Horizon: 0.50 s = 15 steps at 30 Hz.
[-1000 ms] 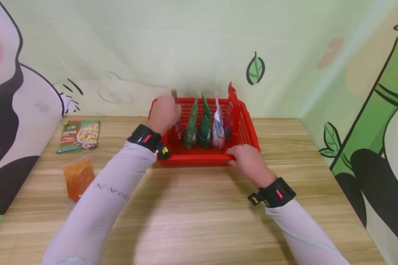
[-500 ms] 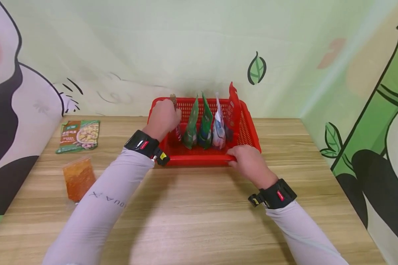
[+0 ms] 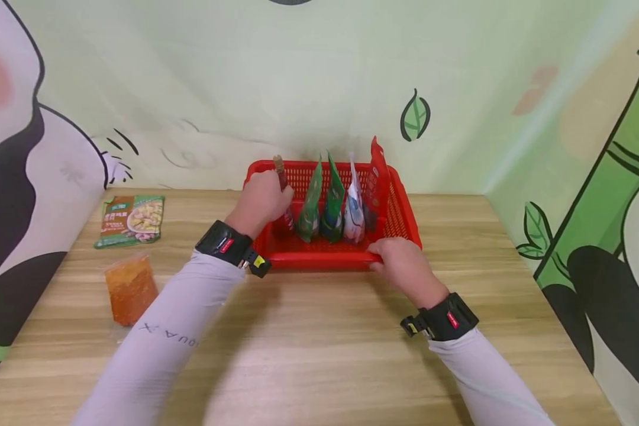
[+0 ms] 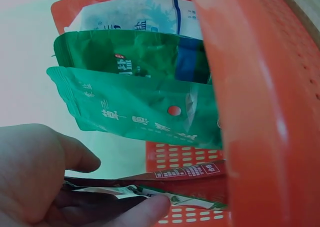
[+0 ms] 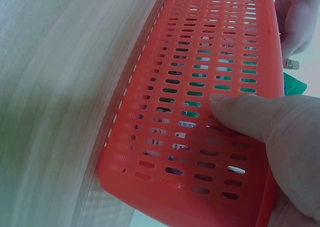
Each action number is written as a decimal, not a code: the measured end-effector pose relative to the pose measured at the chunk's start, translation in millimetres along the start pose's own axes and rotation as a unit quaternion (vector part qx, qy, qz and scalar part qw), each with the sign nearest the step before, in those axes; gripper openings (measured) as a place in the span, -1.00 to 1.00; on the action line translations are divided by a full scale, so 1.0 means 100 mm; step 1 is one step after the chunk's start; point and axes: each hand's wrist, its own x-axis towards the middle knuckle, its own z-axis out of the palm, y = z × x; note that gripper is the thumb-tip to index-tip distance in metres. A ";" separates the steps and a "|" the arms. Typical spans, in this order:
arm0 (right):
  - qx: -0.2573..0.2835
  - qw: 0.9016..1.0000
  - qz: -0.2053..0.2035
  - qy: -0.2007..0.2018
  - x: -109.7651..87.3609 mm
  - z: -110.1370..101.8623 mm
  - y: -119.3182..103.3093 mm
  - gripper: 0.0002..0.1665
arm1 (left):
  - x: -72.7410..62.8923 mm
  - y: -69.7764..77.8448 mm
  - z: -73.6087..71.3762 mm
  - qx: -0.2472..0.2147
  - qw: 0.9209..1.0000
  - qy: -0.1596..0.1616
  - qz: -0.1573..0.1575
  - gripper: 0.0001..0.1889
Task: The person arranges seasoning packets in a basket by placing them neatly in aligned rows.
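Observation:
A red plastic basket (image 3: 319,258) stands at the back of the table with several seasoning pouches upright in it. My left hand (image 3: 261,201) is over its left end and pinches a dark red pouch (image 4: 195,179) between thumb and fingers. In the left wrist view, a gap separates this pouch from a light green pouch (image 4: 135,107). Beyond that come a darker green pouch (image 4: 100,52), a white-and-blue pouch (image 4: 130,14) and a red pouch (image 3: 377,183). My right hand (image 3: 402,263) grips the basket's front rim, its thumb on the outer slotted wall (image 5: 200,87).
On the left of the wooden table (image 3: 319,355) lie a green-and-brown food packet (image 3: 130,220) and a clear bag of orange-red sauce (image 3: 132,290). A printed cloth wall (image 3: 319,89) rises right behind the basket.
My left hand has come down slightly and toward the front with the dark red pouch in its grip. The right hand keeps its hold on the rim. The head view has shifted a little.

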 end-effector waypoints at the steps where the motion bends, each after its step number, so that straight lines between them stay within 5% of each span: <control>1: -0.001 1.000 -0.001 0.000 0.00 0.00 0.00 -0.71 | -0.01 0.00 0.00 -0.002 1.000 0.001 0.001 -0.75; 15: -0.017 0.999 -0.016 0.022 -0.01 0.02 0.02 -0.70 | -0.34 -0.20 -0.21 -0.010 0.999 0.031 0.036 -0.47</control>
